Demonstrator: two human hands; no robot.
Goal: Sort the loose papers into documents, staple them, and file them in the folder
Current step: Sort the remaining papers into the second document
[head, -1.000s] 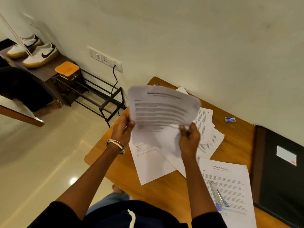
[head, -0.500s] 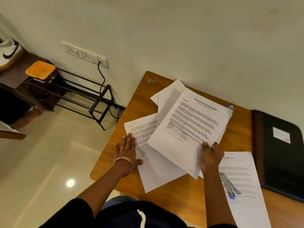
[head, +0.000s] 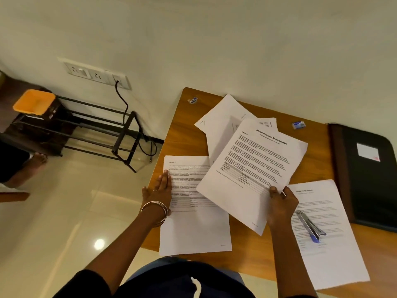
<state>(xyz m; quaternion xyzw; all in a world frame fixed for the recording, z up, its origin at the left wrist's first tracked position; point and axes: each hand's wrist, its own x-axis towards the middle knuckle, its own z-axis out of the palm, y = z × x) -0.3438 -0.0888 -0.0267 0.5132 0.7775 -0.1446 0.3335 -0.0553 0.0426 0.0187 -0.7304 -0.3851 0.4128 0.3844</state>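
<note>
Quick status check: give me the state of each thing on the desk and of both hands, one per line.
Left hand: flat, fingers straight, pressing the left sheet.
Left sheet: flat, overhanging the desk's near edge.
Right hand: pinching the internship page.
Internship page: held at its corner, overlapping other sheets.
Stapler: lying untouched on the right sheet.
Folder: closed.

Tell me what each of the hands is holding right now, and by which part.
The right hand pinches the internship sheet at its bottom corner. The left hand holds nothing; it lies flat on the left edge of another printed sheet on the table.
</note>
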